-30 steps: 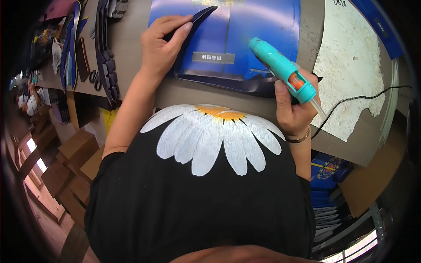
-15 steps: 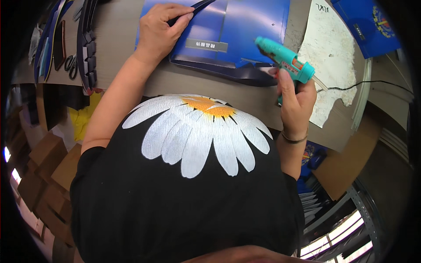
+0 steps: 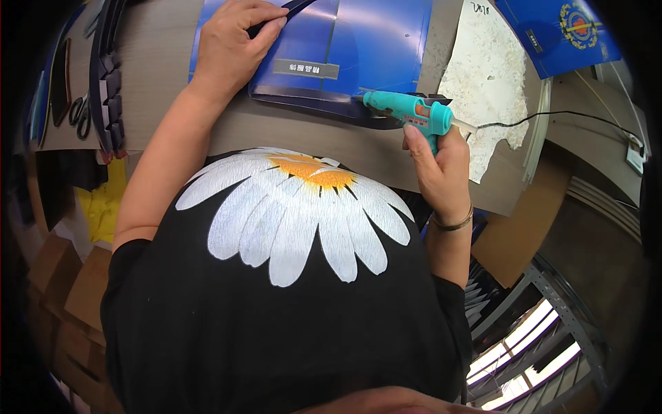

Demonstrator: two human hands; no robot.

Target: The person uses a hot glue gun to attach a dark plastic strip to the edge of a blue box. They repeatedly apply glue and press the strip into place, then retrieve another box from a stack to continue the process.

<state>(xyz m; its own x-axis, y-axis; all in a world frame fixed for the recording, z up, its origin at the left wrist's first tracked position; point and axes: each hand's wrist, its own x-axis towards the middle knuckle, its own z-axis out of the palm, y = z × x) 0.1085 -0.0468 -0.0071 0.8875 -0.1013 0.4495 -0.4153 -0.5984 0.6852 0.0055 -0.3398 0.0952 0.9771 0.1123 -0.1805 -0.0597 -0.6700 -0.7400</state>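
Note:
A glossy blue sheet (image 3: 372, 41) with a small grey label lies on the table in front of me. My left hand (image 3: 238, 41) is closed at its left side, pinching a dark strip (image 3: 298, 7) between thumb and fingers. Another length of dark strip (image 3: 310, 103) runs along the sheet's near edge. My right hand (image 3: 441, 165) is wrapped round the handle of a teal hot glue gun (image 3: 407, 109). The nozzle points left and is at the sheet's near edge, towards its right corner; whether it touches cannot be told. A pale glue stick (image 3: 463, 125) pokes out of the gun's back.
Scissors (image 3: 81, 117) and a bundle of dark notched strips (image 3: 109, 83) lie to the left. A white stained sheet (image 3: 486, 76) and a second blue sheet (image 3: 562, 34) are on the right. A black cord (image 3: 552, 112) crosses there. Cardboard boxes (image 3: 83, 290) stand below left.
My right hand has brought the glue gun leftwards and nearer the sheet's near edge, levelling it. My left hand keeps its pinch on the strip. The whole view has shifted somewhat.

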